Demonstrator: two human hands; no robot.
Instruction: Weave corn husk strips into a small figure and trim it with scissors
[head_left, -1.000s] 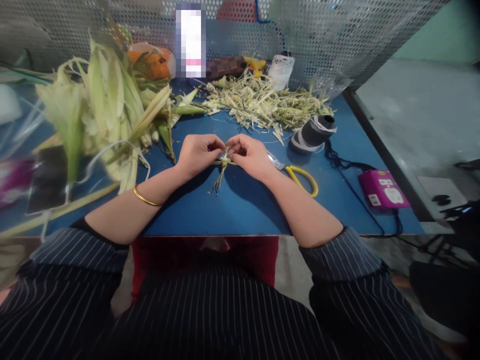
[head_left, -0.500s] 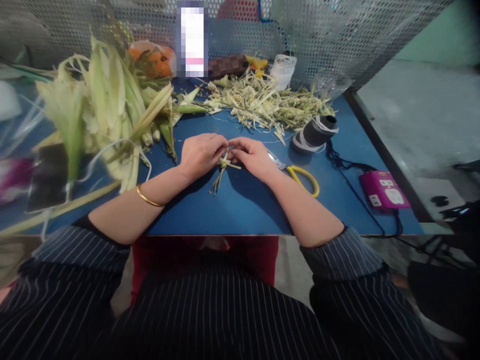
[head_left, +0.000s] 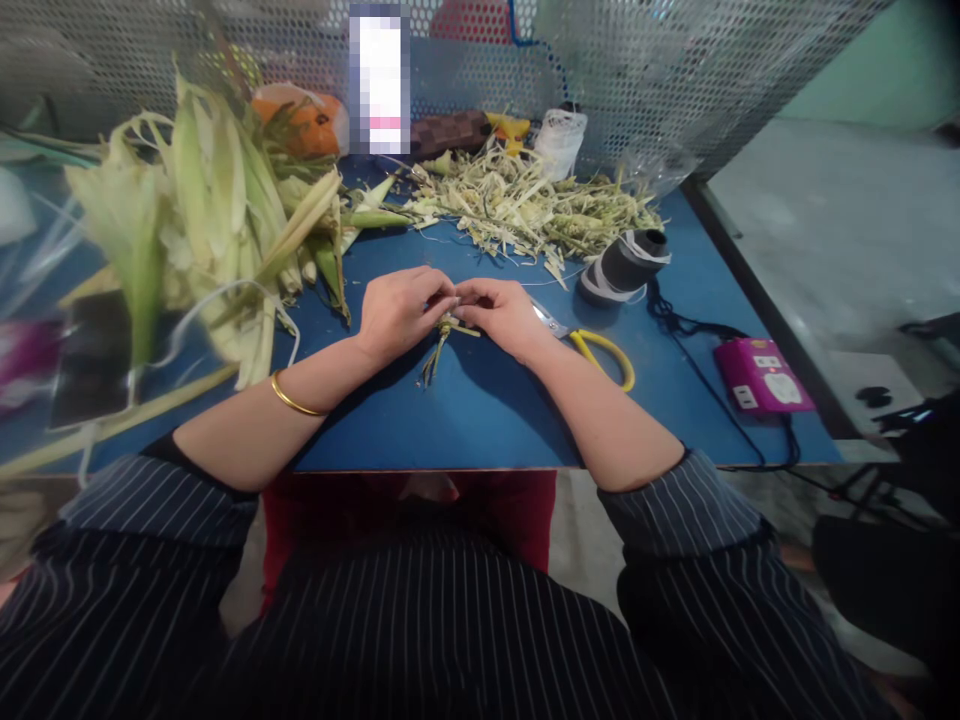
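Observation:
Both my hands meet over the blue table around a small tied figure of corn husk strips. Its thin ends trail down toward me, and a short strip sticks out to the right. My left hand is closed, thumb and fingers pinching the top of the husk figure. My right hand is closed too, its fingertips pressed to the same top part. The fingers hide what lies between them. Scissors with yellow handles lie just right of my right hand, blades partly behind it.
A heap of corn husks covers the left side, with a dark phone and white cable near it. Shredded husk scraps lie at the back. A black thread cone and a purple power socket stand right.
My thumbs and fingertips have drawn closer together above the husk figure, covering more of its top. The whole view has shifted slightly.

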